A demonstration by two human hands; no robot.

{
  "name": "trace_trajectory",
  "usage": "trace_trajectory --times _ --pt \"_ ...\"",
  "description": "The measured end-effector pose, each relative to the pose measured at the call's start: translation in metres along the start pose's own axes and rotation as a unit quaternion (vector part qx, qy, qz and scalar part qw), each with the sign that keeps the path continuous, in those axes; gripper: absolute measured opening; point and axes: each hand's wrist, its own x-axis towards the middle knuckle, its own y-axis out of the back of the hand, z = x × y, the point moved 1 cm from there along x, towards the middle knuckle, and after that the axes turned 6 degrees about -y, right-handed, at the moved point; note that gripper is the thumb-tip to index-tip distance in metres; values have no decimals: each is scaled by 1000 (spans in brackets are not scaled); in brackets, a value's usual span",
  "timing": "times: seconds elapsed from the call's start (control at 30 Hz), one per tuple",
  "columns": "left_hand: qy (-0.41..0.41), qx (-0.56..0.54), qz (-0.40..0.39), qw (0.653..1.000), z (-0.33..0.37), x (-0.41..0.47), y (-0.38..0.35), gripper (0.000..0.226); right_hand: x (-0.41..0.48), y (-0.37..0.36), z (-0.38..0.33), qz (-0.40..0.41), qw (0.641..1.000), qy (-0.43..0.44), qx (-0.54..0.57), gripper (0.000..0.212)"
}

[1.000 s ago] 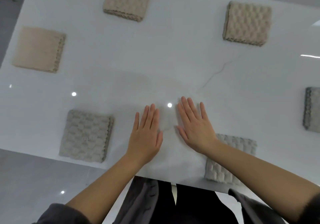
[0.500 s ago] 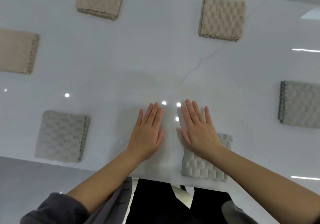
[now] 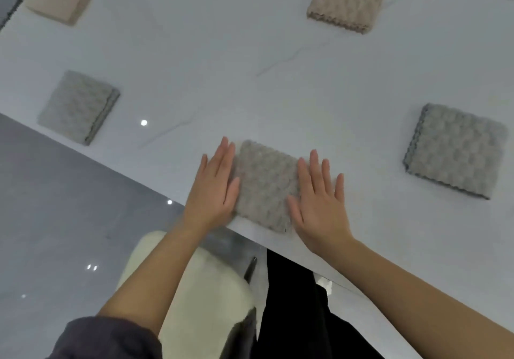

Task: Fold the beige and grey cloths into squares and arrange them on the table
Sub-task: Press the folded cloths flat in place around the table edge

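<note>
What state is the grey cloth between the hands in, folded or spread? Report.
Folded. The grey cloth is a square at the table edge; left hand and right hand lie flat along its sides.

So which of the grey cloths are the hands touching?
The middle grey cloth, flanked by the left hand and right hand; the left grey cloth and right grey cloth lie untouched.

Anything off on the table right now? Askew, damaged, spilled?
Nothing spilled or damaged. The middle grey cloth, between the flat left hand and right hand, and the left grey cloth lie close to the near edge of the table; both appear fully on it.
</note>
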Motion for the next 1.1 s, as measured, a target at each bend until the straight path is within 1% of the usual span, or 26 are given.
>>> trace_trajectory --times 0.07,0.13,0.27,0.5,0.67,0.83,0.97,1.1 --pt "13 12 6 1000 1 -2 1 63 -6 -9 -1 4 1000 -10 18 69" --pt "8 20 -7 1000 0 1 -1 64 -6 -16 -4 19 999 -16 35 68" --pt "-29 33 -46 998 0 12 -8 63 1 -30 -10 42 996 -37 67 67" --pt "-105 51 -80 990 -12 25 -17 59 5 -55 -33 95 989 -84 82 65" --pt "-125 81 -100 984 -12 28 -22 61 11 -67 -51 124 982 -129 62 63" --pt "-133 81 -93 984 -14 28 -23 62 11 -70 -55 132 979 -141 61 63" --pt "-161 99 -93 978 -12 29 -26 61 13 -69 -59 136 978 -143 68 64" --pt "-142 100 -85 981 -11 27 -26 62 13 -69 -57 142 976 -150 61 65"
